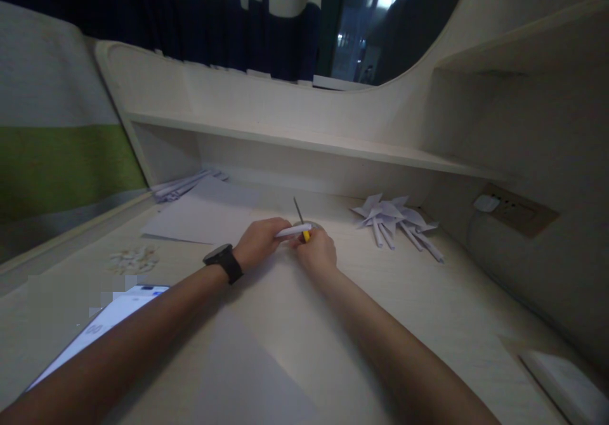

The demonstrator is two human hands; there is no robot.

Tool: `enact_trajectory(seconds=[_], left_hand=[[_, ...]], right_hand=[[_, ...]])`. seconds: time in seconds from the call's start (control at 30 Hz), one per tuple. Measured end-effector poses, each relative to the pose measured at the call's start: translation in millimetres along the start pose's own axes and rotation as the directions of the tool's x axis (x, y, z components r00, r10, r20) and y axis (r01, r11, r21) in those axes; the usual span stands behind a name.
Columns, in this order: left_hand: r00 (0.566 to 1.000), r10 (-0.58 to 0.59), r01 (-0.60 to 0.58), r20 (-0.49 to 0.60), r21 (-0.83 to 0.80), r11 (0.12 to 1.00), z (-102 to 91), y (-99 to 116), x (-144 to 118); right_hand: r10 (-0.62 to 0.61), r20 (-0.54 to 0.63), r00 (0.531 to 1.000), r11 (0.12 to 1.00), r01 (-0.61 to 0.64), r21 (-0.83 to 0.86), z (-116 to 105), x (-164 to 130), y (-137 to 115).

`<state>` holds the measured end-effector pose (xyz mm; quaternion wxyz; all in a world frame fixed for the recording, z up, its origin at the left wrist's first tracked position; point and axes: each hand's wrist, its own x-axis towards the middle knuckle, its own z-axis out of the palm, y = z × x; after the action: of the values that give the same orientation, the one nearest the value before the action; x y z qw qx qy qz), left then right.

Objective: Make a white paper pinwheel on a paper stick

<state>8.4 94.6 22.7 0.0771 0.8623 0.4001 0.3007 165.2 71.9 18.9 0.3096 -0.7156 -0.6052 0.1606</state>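
Observation:
My left hand, with a dark watch on the wrist, is closed around a white rolled paper tube. The tube's far end reaches across to my right hand. My right hand is closed on a thin tool with a yellow handle, a screwdriver by its look, whose narrow grey shaft points up and away. The tool crosses close to the tube's end; whether they touch, I cannot tell. Fingers hide much of the handle. Under my forearms a white paper sheet lies on the desk.
Several paper pinwheels with rolled sticks lie at the back right. White sheets and rolled paper tubes lie back left. Small pale pieces and a lit-screen device are at left. A shelf overhangs the back.

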Motion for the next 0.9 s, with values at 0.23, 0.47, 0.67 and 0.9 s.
enact_trajectory(seconds=[0.23, 0.47, 0.67, 0.9], left_hand=[[0.996, 0.095, -0.094, 0.001, -0.075, 0.993, 5.4, -0.7, 3.2], [0.997, 0.071, -0.067, 0.026, -0.148, 0.987, 16.5, 4.1, 4.4], [0.998, -0.061, 0.064, 0.028, -0.135, 0.989, 19.9, 14.8, 6.8], [0.982, -0.183, 0.171, -0.055, -0.173, 0.97, 23.3, 21.3, 5.5]], right_hand=[[-0.072, 0.051, 0.996, 0.995, 0.076, -0.068, -2.8, 3.4, 8.1], [-0.214, 0.092, 0.973, 0.977, 0.215, -0.008, -9.7, 7.9, 29.1], [-0.22, 0.09, 0.971, 0.972, 0.227, -0.066, -13.1, 5.5, 32.4], [-0.243, 0.091, 0.966, 0.957, 0.254, -0.143, -14.8, -1.0, 28.9]])
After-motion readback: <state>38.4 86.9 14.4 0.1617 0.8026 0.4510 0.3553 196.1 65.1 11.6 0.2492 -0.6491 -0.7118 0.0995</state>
